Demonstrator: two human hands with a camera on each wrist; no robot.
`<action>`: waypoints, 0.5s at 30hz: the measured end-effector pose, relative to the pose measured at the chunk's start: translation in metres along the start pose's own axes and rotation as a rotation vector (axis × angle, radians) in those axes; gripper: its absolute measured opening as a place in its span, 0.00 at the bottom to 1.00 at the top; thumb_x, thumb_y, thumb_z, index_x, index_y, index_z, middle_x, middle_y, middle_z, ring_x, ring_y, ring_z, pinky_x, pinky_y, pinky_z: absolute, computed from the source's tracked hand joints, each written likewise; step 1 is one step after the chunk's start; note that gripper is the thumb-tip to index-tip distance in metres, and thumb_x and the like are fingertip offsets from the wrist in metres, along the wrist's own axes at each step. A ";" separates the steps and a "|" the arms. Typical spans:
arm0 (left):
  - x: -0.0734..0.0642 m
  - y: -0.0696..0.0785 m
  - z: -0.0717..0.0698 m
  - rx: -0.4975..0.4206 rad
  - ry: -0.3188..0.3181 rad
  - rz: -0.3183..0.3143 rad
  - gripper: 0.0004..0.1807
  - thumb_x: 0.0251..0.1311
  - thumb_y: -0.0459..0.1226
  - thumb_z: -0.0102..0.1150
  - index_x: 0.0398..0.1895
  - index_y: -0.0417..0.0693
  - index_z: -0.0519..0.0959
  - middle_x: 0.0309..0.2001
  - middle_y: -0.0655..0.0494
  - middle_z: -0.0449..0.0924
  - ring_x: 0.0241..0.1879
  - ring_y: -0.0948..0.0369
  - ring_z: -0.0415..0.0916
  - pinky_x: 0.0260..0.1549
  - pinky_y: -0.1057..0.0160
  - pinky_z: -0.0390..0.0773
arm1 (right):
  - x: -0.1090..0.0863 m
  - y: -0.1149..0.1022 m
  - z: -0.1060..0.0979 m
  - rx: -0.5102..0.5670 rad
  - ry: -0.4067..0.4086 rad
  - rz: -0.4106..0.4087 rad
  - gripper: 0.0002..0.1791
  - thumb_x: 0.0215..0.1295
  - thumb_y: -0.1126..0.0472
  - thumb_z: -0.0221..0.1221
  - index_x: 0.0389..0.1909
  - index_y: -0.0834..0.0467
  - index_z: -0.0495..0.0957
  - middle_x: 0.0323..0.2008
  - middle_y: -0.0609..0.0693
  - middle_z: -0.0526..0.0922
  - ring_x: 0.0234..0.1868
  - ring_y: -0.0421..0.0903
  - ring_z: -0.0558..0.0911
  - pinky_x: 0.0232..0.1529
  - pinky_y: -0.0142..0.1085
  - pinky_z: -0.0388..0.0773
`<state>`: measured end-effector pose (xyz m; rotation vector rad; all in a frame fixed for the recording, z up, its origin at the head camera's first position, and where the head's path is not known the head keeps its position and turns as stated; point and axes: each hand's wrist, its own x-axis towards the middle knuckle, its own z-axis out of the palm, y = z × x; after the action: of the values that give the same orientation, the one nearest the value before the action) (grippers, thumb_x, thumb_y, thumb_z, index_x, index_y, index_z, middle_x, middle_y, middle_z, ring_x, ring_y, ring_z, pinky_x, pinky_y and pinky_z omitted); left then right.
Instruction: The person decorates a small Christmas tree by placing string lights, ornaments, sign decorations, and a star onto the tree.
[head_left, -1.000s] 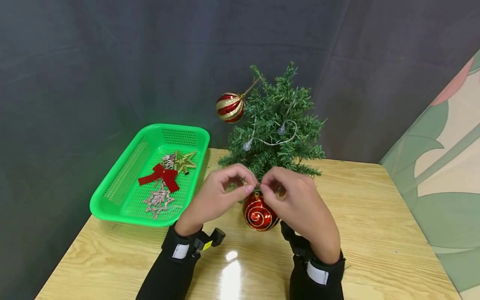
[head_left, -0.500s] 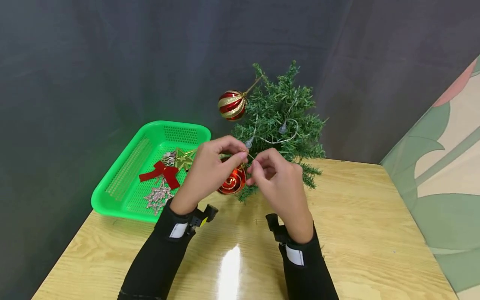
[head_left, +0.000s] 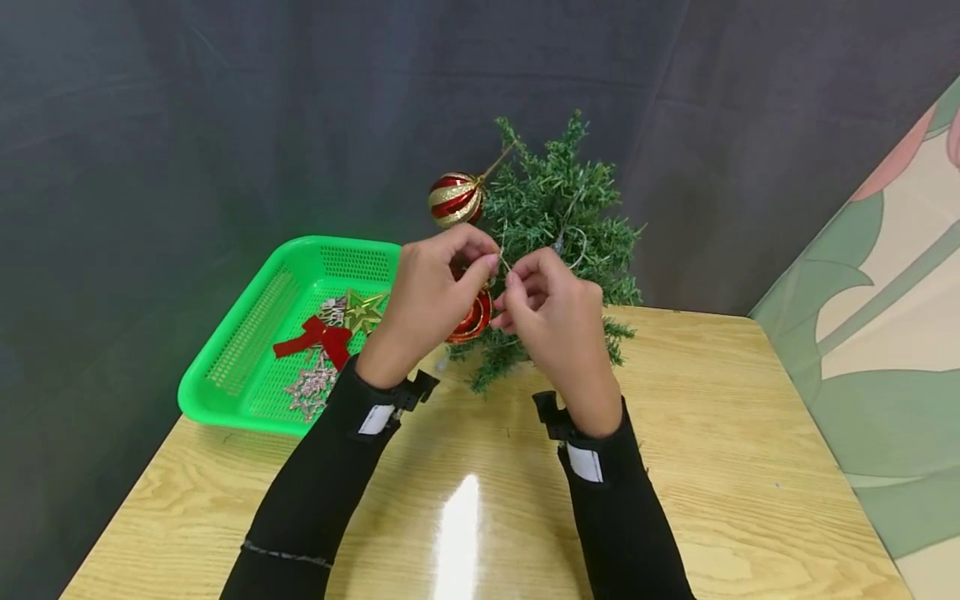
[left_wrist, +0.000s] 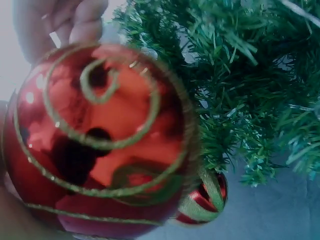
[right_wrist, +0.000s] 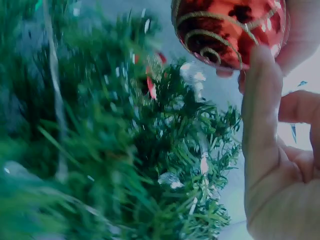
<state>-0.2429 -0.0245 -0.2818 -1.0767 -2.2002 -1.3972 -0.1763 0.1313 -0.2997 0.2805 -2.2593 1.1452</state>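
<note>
In front of a small green Christmas tree point(head_left: 558, 196), my left hand point(head_left: 431, 304) and right hand point(head_left: 558, 325) pinch a thin hanging loop point(head_left: 505, 262) between thumbs and index fingertips. Below it hangs a red bauble point(head_left: 476, 320) with gold spirals, partly covered by my left hand in the head view. The bauble point(left_wrist: 107, 150) fills much of the left wrist view. In the right wrist view, a finger of my right hand point(right_wrist: 277, 165) touches or lies in front of the bauble point(right_wrist: 225, 32). A red and gold striped bauble point(head_left: 455, 200) hangs from a branch at upper left.
A green plastic basket point(head_left: 225, 333) stands left of the tree. Inside lie a red bow point(head_left: 318, 335), a gold star point(head_left: 363, 312) and glittery snowflakes point(head_left: 311, 387). String lights point(head_left: 558, 242) wind through the branches. A dark curtain point(head_left: 262, 108) hangs behind the wooden table point(head_left: 690, 467).
Both hands have moved up and forward, from before the tree's base to its left front side. The red spiral bauble has risen with them, and its loop is now stretched between the fingertips.
</note>
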 end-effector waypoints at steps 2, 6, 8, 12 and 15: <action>-0.011 -0.002 0.000 0.000 -0.044 -0.039 0.04 0.72 0.33 0.61 0.42 0.44 0.85 0.31 0.55 0.85 0.26 0.62 0.77 0.27 0.63 0.74 | -0.010 0.002 0.001 0.006 -0.057 0.026 0.04 0.76 0.66 0.55 0.41 0.62 0.77 0.26 0.50 0.87 0.20 0.39 0.85 0.23 0.30 0.82; -0.031 -0.013 0.008 0.001 -0.120 -0.116 0.04 0.71 0.34 0.62 0.41 0.45 0.86 0.30 0.57 0.85 0.25 0.61 0.76 0.28 0.62 0.74 | -0.032 0.012 0.007 -0.065 -0.118 0.044 0.03 0.75 0.66 0.55 0.40 0.60 0.77 0.26 0.50 0.87 0.20 0.37 0.85 0.22 0.28 0.81; -0.037 -0.018 0.015 -0.001 -0.136 -0.145 0.04 0.72 0.34 0.62 0.41 0.46 0.86 0.30 0.57 0.85 0.23 0.61 0.73 0.27 0.62 0.72 | -0.038 0.016 0.009 -0.135 -0.111 0.029 0.03 0.75 0.67 0.55 0.39 0.60 0.77 0.26 0.50 0.87 0.19 0.37 0.84 0.22 0.28 0.80; -0.043 -0.026 0.028 -0.039 -0.161 -0.217 0.04 0.72 0.34 0.61 0.41 0.47 0.85 0.32 0.56 0.84 0.15 0.61 0.62 0.21 0.65 0.63 | -0.044 0.024 0.013 -0.275 -0.081 0.015 0.04 0.72 0.68 0.56 0.36 0.62 0.77 0.23 0.52 0.85 0.16 0.37 0.80 0.18 0.30 0.76; -0.046 -0.027 0.034 -0.069 -0.168 -0.263 0.04 0.72 0.33 0.61 0.41 0.46 0.85 0.32 0.55 0.84 0.12 0.62 0.54 0.17 0.66 0.57 | -0.047 0.029 0.015 -0.395 -0.079 0.016 0.05 0.72 0.68 0.56 0.34 0.62 0.75 0.20 0.51 0.80 0.12 0.38 0.73 0.15 0.30 0.69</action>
<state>-0.2281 -0.0211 -0.3433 -0.9875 -2.5071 -1.5499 -0.1568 0.1333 -0.3537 0.1507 -2.4981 0.6816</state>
